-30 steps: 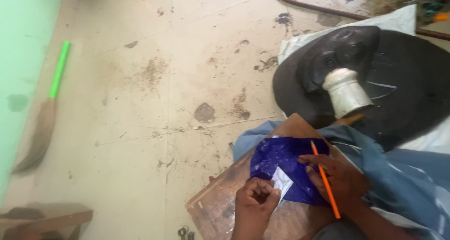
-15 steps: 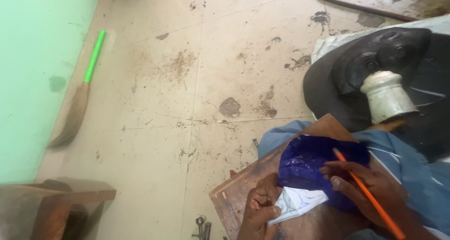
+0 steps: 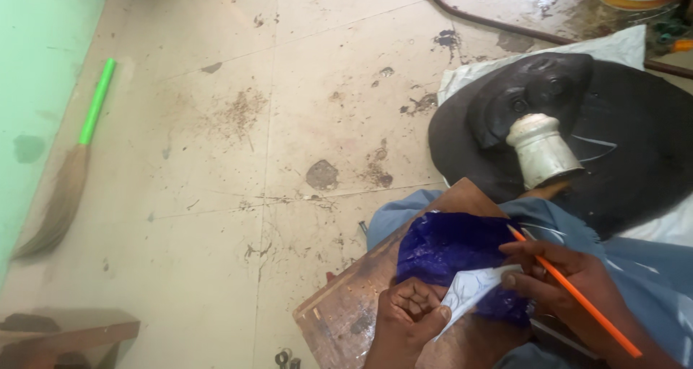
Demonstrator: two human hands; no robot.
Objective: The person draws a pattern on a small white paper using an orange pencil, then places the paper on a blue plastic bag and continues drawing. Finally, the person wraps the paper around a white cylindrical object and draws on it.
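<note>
Far to the left a broom with a green handle lies on the dirty floor, next to the green wall. Nothing there touches my work. Coming across, a wooden board rests on my lap, and on it lies a dark blue sheet. My left hand is curled almost into a fist, and its thumb pinches the lower edge of a small white paper that has lines drawn on it. The paper lies on top of the blue sheet. My right hand is closed around an orange pencil, and its fingers press down on the paper too. I think I am lining up the paper on the blue sheet, just before tracing. Next, I think the paper must lie flat and not slip, and the pencil tip must come down on a line. Further right, a white knob sits on a big black round thing.
</note>
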